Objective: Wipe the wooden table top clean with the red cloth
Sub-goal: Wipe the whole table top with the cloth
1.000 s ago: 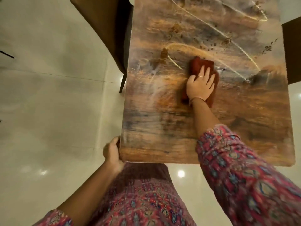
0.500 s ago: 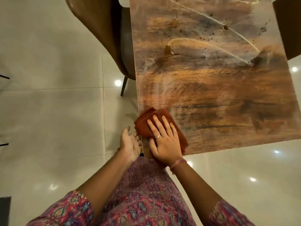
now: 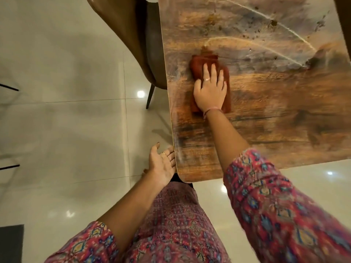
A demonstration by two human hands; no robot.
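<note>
Pressing flat on the red cloth (image 3: 197, 65), the right hand (image 3: 209, 90) lay with its fingers spread and extended, palm down, not curled around the fabric but pinning it against the wooden table top (image 3: 275, 111); the cloth sat bunched under and ahead of that hand, near the table's left edge, roughly midway up the visible surface. The left hand (image 3: 161, 166) was open, palm up, fingers loosely extended, cupped just beside the table's near-left corner and holding nothing; whether it touched the edge could not be told. Ahead of the cloth the surface was plainly unfinished: dark crumbs (image 3: 273, 22) lay scattered toward the far right, and pale streaks (image 3: 266, 15) arced across the far half; the near half looked cleaner, though smeared along the left edge. A brown chair (image 3: 133, 35) stood tucked close against the table's left side.

To do this step well, the palm's weight should probably have stayed even, so the cloth's leading fold gathered debris instead of riding over it; strokes were best overlapped and drawn toward the near-left corner, where the cupped hand seemed ready to catch crumbs; the risk, as judged, was pushing grit off onto the floor (image 3: 66, 92) or the chair.
</note>
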